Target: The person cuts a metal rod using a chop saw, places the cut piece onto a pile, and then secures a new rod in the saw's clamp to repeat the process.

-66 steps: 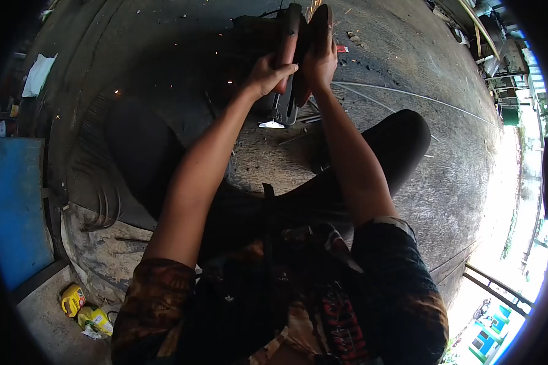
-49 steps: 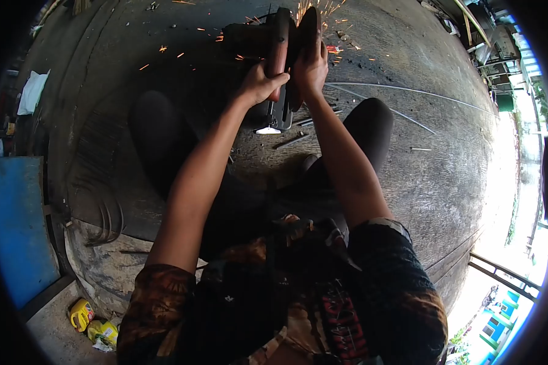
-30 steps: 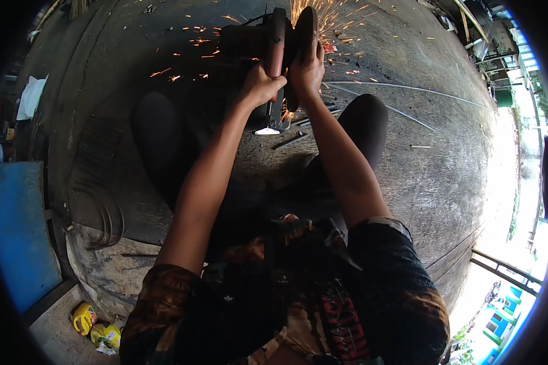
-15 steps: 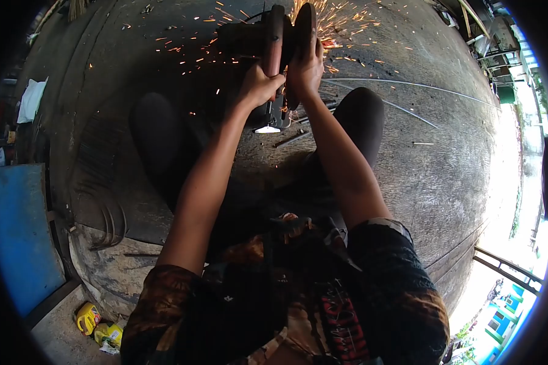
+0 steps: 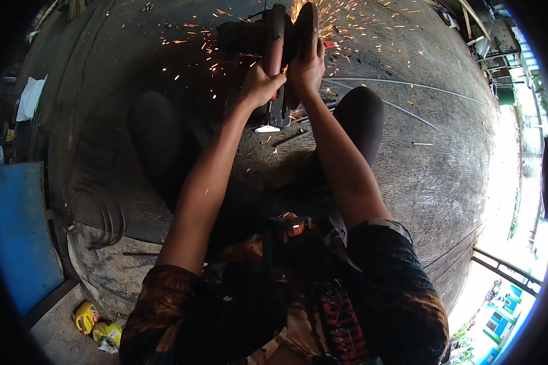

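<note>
Dark metal power cutter, as its shape and the sparks suggest, stands on the rough grey floor, just beyond the seated person's two dark-trousered legs. The left hand is closed round the lower part of a worn reddish bar handle, its thumb lying across. The right hand lies against a dark rounded guard-like part, fingers pointing forward; how tightly it is closed cannot be told.

Good work here calls for light, even pressure, so that the tool cuts at its own pace without being forced or twisted. The left hand should bear straight down the handle's line, and the right hand should guide well clear of any spinning edge, which is hidden from view. Sparks spread to both sides and some reach the forearms, so gloves, eye cover and a clear spark path matter.

Counted, there are two bare hands, one cutter, one reddish handle, one rounded part, one small bright white plate at the near end, two long thin pale rods to the right, one short pale stick and one small red item. The short dark rods overlap too much to count.
</note>
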Demonstrator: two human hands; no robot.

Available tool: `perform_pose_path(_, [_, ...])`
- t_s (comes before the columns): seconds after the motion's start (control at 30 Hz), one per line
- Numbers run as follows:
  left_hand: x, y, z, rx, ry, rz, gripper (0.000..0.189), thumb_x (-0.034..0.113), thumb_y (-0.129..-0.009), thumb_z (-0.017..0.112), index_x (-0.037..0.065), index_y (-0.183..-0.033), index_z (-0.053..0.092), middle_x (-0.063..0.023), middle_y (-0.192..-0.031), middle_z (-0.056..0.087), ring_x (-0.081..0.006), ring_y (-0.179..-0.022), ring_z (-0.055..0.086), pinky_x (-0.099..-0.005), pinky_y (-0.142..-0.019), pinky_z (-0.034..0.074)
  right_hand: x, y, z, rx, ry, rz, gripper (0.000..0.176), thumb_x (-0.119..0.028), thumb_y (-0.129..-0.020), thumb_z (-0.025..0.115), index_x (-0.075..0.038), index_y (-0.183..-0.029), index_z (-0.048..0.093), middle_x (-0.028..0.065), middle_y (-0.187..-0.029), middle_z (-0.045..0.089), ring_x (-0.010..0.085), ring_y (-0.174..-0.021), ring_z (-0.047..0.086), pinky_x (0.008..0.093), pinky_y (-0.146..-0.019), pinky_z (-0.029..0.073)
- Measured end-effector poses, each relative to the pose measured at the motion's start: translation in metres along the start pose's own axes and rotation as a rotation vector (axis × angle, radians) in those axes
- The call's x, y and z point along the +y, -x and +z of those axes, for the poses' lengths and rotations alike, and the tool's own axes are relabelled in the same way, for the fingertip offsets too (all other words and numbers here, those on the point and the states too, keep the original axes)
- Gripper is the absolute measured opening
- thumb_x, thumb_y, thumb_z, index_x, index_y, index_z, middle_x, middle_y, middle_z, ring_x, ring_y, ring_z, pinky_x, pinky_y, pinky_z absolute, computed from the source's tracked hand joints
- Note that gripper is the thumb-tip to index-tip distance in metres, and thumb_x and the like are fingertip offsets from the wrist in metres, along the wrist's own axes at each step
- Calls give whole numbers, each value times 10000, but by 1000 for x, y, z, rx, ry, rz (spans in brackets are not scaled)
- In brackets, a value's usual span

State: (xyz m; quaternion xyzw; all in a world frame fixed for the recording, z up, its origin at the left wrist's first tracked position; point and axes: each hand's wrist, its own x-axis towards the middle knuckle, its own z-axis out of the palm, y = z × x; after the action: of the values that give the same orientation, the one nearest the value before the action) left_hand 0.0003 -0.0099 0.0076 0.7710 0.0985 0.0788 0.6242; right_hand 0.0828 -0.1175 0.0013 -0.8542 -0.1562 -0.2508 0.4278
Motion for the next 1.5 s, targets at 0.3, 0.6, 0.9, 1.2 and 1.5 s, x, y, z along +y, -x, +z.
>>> perform_pose_path(0.3, [1,1,1,-7,34,-35,229,142,-741,642,-1,-860,509,-60,-579,554,-151,-432,568,-314,-411,446,2,0,1,-15,21,19,532,-114,-902,497,-64,-1414,361,255,-1264,480,475,-981,576,498,-797,510])
perform_pose_path(0.6, [6,2,-2,-62,2,-20,226,127,-745,635,-5,-867,496,-59,-586,543,-155,-430,563,-323,-410,453,1,1,-1,1,-8,-15,538,-107,-894,505,-51,-1410,363,261,-1254,488,477,-991,570,479,-816,509])
perform_pose_path(0.9, [-1,1,-1,-61,-4,-36,221,121,-744,627,-3,-874,499,-58,-586,537,-154,-423,555,-324,-410,451,9,2,6,58,-2,-80,516,-119,-902,501,-47,-1398,379,281,-1262,478,471,-1019,566,483,-816,508])
perform_pose_path(1.2, [-7,-1,2,-35,93,2,257,120,-743,635,-6,-930,510,-53,-589,544,-152,-430,562,-320,-413,453,3,4,0,-17,-10,11,518,-133,-911,497,-63,-1407,368,282,-1281,464,480,-1021,562,499,-807,508])
perform_pose_path(1.5, [-3,2,3,-20,52,-54,244,126,-745,646,-4,-906,517,-51,-581,550,-147,-431,560,-314,-412,449,9,4,4,19,-57,-9,525,-190,-919,498,-89,-1420,375,284,-1266,485,489,-1019,562,509,-829,496])
